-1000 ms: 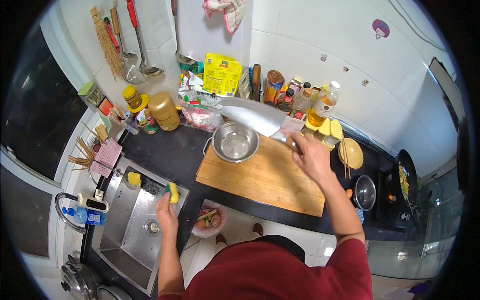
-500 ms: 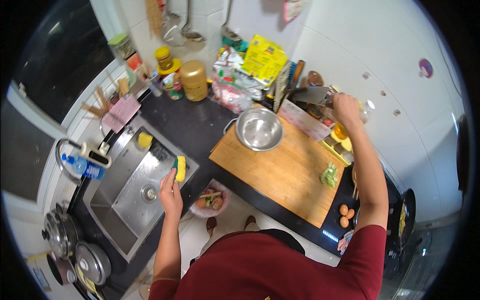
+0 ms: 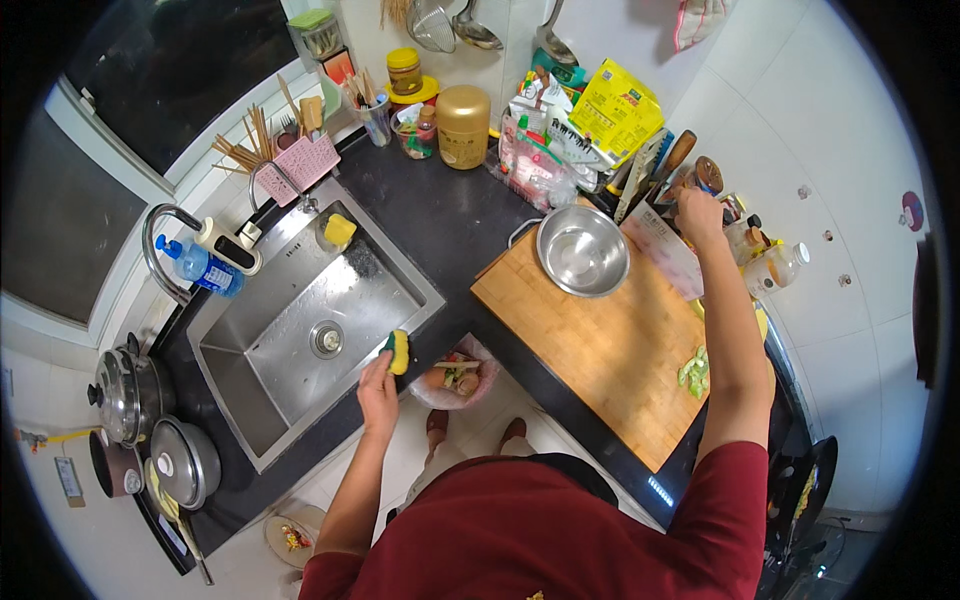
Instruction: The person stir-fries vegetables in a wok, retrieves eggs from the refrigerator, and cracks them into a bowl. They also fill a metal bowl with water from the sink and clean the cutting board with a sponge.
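Note:
My left hand is closed on a yellow-and-green sponge near the right front rim of the sink. Over at the back right, my right hand is closed around the cleaver's handle at the pale knife holder; the blade is mostly hidden there. Just left of this holder, a steel bowl with a handle stands on the wooden cutting board. Chopped green vegetable pieces lie near the board's right edge, beside my right forearm.
A second yellow sponge sits at the sink's back corner. Seasoning bags and a gold canister line the back wall. Glass bottles stand right of my forearm. A waste bin is below the counter, and lidded pots are at left.
The cleaver, held out over the knife holder before, is now down at the holder with my right hand lower. My left hand keeps the sponge. The view has shifted.

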A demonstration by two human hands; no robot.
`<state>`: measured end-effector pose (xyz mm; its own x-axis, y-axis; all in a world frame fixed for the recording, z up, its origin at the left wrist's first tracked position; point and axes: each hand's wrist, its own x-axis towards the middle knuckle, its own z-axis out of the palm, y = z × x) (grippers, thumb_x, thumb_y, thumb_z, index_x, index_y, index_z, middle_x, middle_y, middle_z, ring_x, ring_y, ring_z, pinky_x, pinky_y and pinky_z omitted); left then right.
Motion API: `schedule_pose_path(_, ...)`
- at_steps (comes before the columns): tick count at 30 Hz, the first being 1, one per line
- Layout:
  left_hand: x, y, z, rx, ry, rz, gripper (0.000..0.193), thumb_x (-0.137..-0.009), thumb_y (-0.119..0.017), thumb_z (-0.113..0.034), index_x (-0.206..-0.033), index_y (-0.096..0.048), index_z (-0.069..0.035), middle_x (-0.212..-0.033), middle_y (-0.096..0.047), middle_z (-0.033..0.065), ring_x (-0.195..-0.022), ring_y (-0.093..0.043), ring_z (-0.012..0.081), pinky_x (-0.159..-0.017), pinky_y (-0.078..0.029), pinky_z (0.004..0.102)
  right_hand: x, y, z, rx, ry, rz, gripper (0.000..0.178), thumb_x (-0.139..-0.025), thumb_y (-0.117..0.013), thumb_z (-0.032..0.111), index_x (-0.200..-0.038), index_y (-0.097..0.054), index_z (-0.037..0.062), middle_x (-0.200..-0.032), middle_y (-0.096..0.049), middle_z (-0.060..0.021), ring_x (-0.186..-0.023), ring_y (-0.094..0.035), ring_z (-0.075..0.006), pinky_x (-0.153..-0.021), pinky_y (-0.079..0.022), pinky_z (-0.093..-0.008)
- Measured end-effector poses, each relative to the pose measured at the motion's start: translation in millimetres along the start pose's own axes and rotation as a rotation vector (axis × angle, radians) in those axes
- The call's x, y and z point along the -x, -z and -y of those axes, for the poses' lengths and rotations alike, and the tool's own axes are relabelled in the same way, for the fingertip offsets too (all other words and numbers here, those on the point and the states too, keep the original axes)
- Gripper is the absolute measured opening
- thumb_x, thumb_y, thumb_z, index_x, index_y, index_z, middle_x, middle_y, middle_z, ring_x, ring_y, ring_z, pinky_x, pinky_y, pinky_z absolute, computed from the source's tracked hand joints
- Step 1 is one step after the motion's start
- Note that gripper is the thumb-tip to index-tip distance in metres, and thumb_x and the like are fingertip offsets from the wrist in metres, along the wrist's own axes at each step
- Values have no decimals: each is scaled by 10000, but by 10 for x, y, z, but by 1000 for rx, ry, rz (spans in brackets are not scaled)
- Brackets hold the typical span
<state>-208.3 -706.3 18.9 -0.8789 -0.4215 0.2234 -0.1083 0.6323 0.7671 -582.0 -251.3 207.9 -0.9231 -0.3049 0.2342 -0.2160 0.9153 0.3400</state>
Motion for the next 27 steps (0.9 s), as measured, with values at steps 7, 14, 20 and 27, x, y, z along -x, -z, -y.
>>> schedule_pose_path(7,267,-330,-229,-17,-124,145,401,-823,-535,86,-1198,-634,-16,-1220,-628,195,-1131,-566,378,-998,-426,422,576,480,456,-130,17,-476,396,-674,-714,125,-1055,-624,67,-1076,-607,-121,-1063,-530,-332,-870,-430,-445)
schedule_pose_path(14,142,-483,-542,45,-346,275,433,-814,-534,98,-1228,-613,0,-1243,-609,203,-1130,-552,387,-992,-431,431,1923,501,1200,-464,-58,-260,472,-666,-732,88,-1114,-598,23,-1180,-557,-167,-1136,-492,-378,-953,-414,-491)
schedule_pose_path(20,-141,-618,-828,73,-612,343,429,-784,-585,83,-1204,-621,3,-1223,-619,193,-1108,-564,382,-975,-444,437,3081,383,1683,-656,-251,-32,391,-698,-737,141,-1067,-661,36,-1039,-624,-154,-1047,-539,-349,-893,-438,-455)
schedule_pose_path(27,17,-977,-1403,258,-930,686,417,-774,-611,74,-1178,-639,-28,-1204,-637,146,-1115,-578,349,-959,-474,420,3857,571,2076,-908,-577,40,566,-729,-735,133,-1260,-572,21,-1249,-584,-194,-1111,-531,-368,-982,-436,-421)
